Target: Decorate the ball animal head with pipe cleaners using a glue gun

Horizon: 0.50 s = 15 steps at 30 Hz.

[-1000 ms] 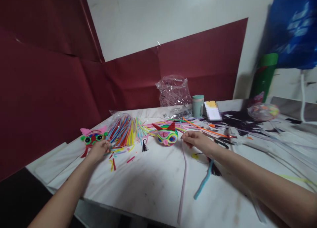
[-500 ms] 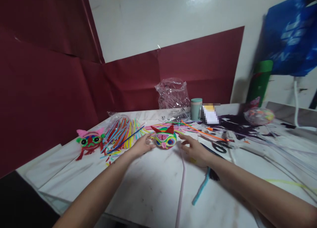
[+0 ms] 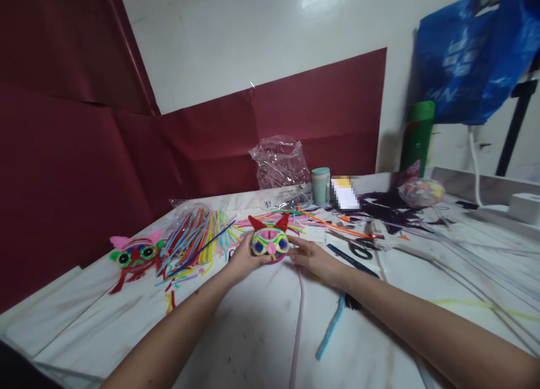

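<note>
Upright in the middle of the table, a round animal head made of pipe cleaners (image 3: 270, 244) faces me, with red pointed ears, blue eyes and a pink nose. My left hand (image 3: 244, 260) is curled round its left side, thumb low at the front. The bent fingers of my right hand (image 3: 313, 259) press against its right side. A pale lilac pipe cleaner (image 3: 297, 327) runs toward me below the right hand. Close by lies a light blue pipe cleaner (image 3: 330, 330), partly under my right forearm.
A second pipe-cleaner animal (image 3: 137, 258) stands left, beside a pile of coloured pipe cleaners (image 3: 196, 234). Scissors (image 3: 360, 249) and a glue gun (image 3: 379, 231) with its cord lie to the right. At the back are a cup (image 3: 320, 187), a clear plastic bag (image 3: 280, 162) and a green bottle (image 3: 417, 135).
Both hands have closed in on the animal head, which they stood apart from before. The head has turned to face me more squarely. My view has shifted slightly to the right.
</note>
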### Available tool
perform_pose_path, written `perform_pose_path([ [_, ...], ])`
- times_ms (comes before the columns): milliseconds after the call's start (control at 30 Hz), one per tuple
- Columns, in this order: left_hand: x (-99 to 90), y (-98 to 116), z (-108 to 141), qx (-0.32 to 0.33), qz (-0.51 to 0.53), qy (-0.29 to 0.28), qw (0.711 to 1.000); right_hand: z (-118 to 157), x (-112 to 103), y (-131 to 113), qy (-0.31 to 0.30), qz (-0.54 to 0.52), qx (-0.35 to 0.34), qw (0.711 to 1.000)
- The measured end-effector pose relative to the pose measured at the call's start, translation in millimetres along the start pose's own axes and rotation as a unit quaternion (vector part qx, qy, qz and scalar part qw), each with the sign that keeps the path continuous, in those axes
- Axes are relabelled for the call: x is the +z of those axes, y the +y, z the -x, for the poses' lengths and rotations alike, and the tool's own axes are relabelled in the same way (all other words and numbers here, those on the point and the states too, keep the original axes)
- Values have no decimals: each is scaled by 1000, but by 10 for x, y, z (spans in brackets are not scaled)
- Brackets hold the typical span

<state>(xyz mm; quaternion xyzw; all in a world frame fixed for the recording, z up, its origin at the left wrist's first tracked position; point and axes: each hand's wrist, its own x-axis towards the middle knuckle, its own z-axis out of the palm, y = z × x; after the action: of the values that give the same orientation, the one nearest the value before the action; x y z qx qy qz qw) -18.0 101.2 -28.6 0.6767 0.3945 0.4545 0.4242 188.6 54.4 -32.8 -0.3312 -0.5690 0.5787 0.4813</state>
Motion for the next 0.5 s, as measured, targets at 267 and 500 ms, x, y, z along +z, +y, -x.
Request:
perform_pose_path([
  [267, 16, -102, 149, 3, 3, 15, 1000, -4, -11, 43, -7, 39, -18, 999],
  [500, -98, -144, 149, -33, 24, 6, 999, -52, -82, 124, 101, 95, -31, 990],
])
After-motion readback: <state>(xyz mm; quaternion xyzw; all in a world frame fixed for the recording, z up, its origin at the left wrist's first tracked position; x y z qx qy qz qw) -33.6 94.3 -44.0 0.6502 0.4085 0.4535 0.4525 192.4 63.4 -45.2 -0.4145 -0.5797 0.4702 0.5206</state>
